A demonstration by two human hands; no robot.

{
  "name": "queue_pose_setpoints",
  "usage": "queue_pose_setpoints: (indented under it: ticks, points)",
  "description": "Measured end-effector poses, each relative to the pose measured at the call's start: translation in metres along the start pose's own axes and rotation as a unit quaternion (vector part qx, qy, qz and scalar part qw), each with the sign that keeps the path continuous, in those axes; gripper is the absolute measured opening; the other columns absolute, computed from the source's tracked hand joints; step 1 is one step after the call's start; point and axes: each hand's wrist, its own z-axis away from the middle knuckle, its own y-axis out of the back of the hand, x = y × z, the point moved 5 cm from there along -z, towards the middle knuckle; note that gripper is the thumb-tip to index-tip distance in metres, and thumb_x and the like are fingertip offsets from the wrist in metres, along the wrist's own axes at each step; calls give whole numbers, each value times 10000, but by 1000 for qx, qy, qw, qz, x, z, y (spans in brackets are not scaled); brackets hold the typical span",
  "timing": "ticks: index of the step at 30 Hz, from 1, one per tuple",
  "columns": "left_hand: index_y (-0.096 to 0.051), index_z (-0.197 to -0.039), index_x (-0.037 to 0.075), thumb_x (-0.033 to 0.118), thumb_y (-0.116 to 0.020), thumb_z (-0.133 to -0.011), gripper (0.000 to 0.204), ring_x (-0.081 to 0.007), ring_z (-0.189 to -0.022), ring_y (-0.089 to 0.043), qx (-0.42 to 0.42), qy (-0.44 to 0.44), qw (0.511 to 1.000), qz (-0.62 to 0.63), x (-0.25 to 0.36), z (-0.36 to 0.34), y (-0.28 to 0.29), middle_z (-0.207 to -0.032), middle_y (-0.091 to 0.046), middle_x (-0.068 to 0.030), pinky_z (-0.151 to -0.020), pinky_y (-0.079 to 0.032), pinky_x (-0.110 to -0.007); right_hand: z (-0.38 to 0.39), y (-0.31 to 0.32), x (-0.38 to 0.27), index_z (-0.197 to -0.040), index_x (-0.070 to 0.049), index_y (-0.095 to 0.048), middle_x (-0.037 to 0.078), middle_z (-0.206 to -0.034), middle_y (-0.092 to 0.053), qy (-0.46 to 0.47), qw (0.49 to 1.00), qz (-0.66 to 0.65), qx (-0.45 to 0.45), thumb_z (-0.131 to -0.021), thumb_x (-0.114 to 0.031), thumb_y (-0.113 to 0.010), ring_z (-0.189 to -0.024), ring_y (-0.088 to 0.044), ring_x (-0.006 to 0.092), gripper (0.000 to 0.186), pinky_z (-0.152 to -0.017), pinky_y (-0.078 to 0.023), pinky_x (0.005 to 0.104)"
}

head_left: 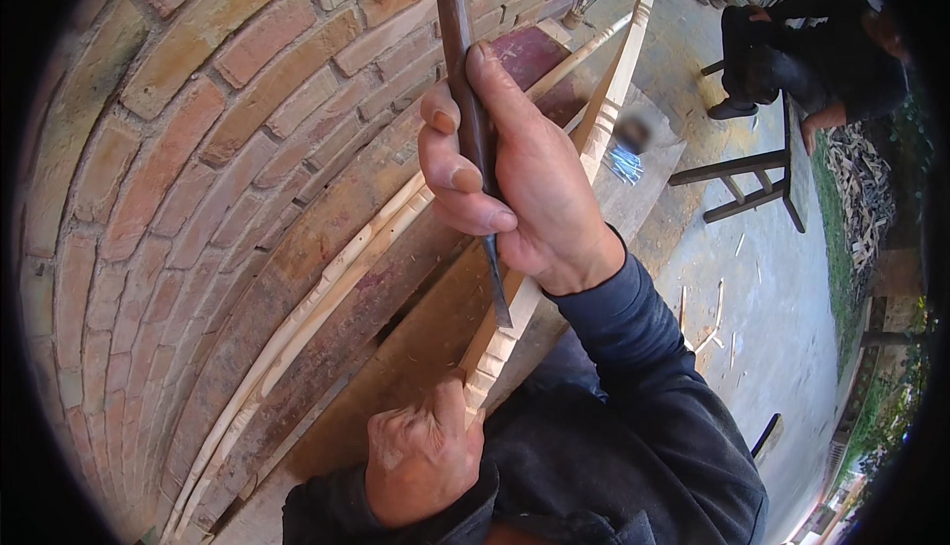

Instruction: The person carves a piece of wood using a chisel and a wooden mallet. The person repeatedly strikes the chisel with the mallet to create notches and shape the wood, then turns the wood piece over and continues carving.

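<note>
My right hand is closed around the dark brown handle of a chisel. Its narrow metal blade points down, and the tip lies at the near notches of a pale square wooden bar; whether it touches the wood I cannot tell. Groups of notches are cut across the bar near both ends and partway along. My left hand grips the bar's near end, with the fingers wrapped over it. The bar slants away from me toward the far right, passing under my right hand.
Long pale wooden strips lie on a worn plank bench beside a brick wall. Blue-and-white slivers sit right of the bar. A person in black sits at a wooden bench. Wood scraps litter the floor.
</note>
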Motion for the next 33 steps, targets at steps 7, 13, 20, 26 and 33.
queue_pose_setpoints:
  ticks: [7, 13, 20, 26, 33]
  points:
    - [-574, -1137, -7, 162, -735, -837, 380, -376, -619, -667, -2, 4, 1000, -1, 1, 0, -1, -741, -670, -178, -588, -487, -481, 1, 2, -1, -989, -75, -527, 47, -642, -548, 1, 1000, -2, 6, -1112, -554, -327, -390, -349, 75, 534, -378, -277, 217]
    - [-573, -1116, -12, 158, -735, -833, 367, -376, -618, -665, 4, -1, 1000, -5, 1, -1, -1, -729, -662, -178, -590, -490, -474, 3, 1, -1, -959, -88, -508, 38, -634, -533, -4, 1000, 7, 14, -1113, -555, -309, -380, -322, 72, 531, -365, -264, 212]
    - [-576, -1082, -9, 158, -739, -832, 342, -373, -611, -669, -7, -3, 1000, -8, -1, -1, -3, -684, -644, -177, -579, -499, -473, 4, -12, -3, -900, -99, -476, 42, -606, -497, 3, 996, 86, 19, -1096, -587, -349, -403, -321, 69, 541, -362, -243, 215]
    - [-567, -1167, -35, 109, -752, -800, 436, -365, -607, -672, -11, -16, 999, -27, 2, -2, -3, -725, -648, -177, -550, -522, -457, 5, -15, -2, -903, -72, -520, 52, -578, -511, 22, 992, 119, 33, -1080, -601, -402, -440, -413, 97, 571, -394, -290, 240]
    - [-571, -1177, -31, 116, -755, -794, 450, -369, -605, -668, -13, -6, 999, -37, 3, -2, -2, -726, -648, -179, -552, -522, -461, 12, -22, -9, -861, -109, -436, 50, -552, -479, 44, 987, 153, 29, -1094, -614, -316, -375, -312, 82, 569, -360, -244, 228]
